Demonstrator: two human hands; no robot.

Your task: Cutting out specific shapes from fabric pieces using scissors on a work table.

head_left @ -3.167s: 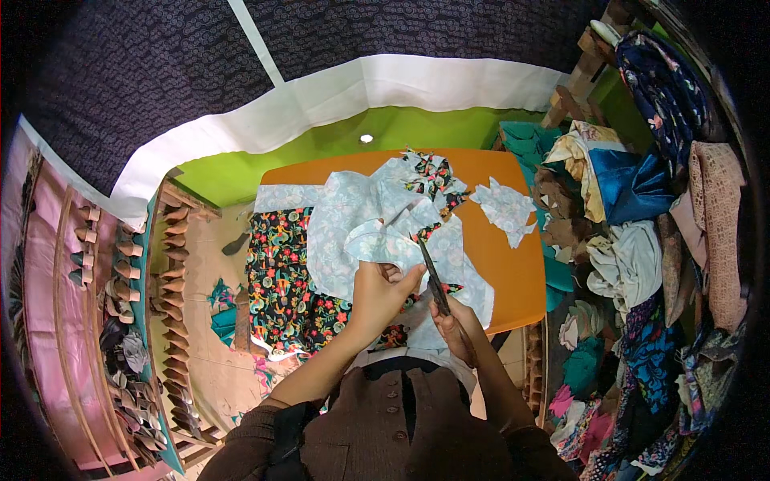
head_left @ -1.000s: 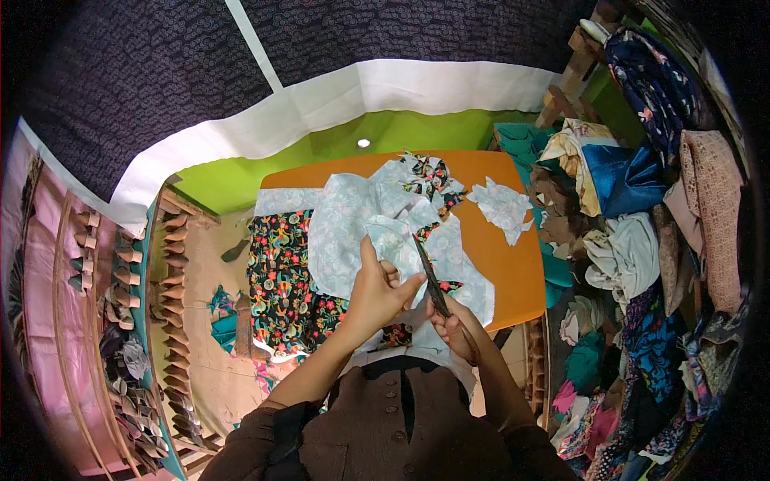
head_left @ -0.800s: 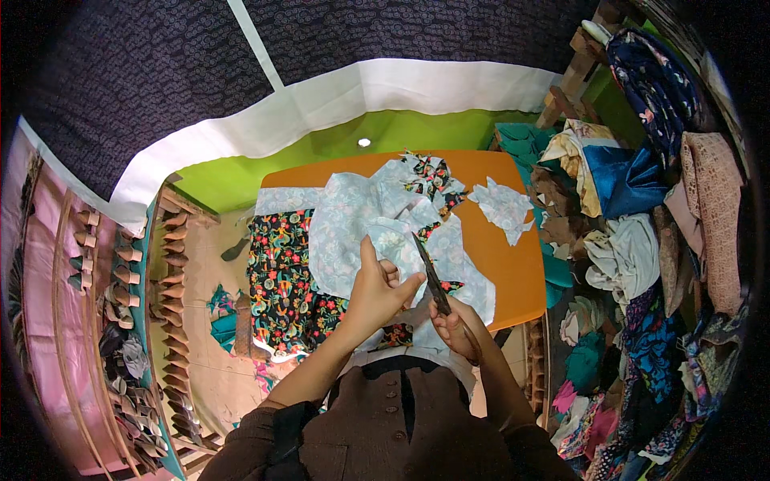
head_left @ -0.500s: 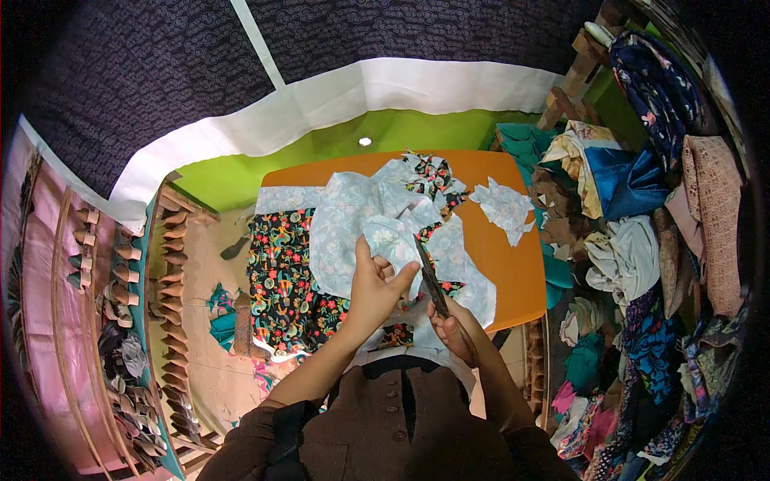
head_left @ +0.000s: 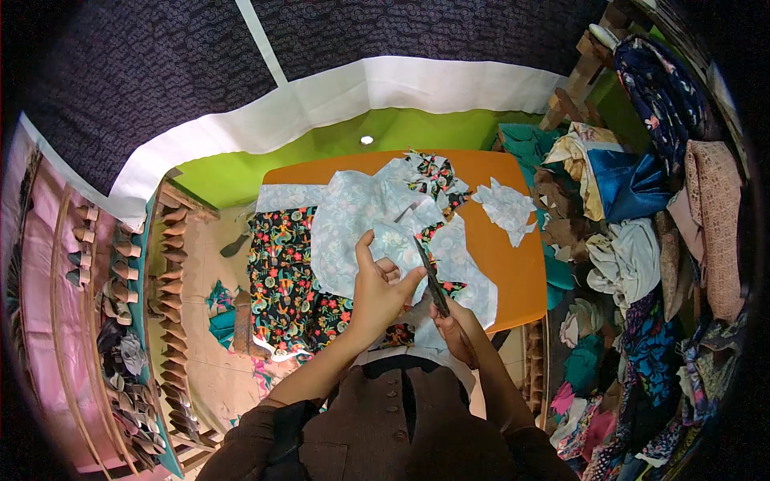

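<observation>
No legible text, no readable labels, no brands, no numbers, no signs anywhere in view

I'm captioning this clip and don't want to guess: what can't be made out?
All in the head view:
Finger loops of the scissors: mostly hidden by the right hand.
Cloth beneath the left hand: covered by it.
Near edge of the table: mostly hidden by cloth.
Top of the dark fabric: cut off by the upper edge.
Details of the shoe-like items: too small.
</observation>
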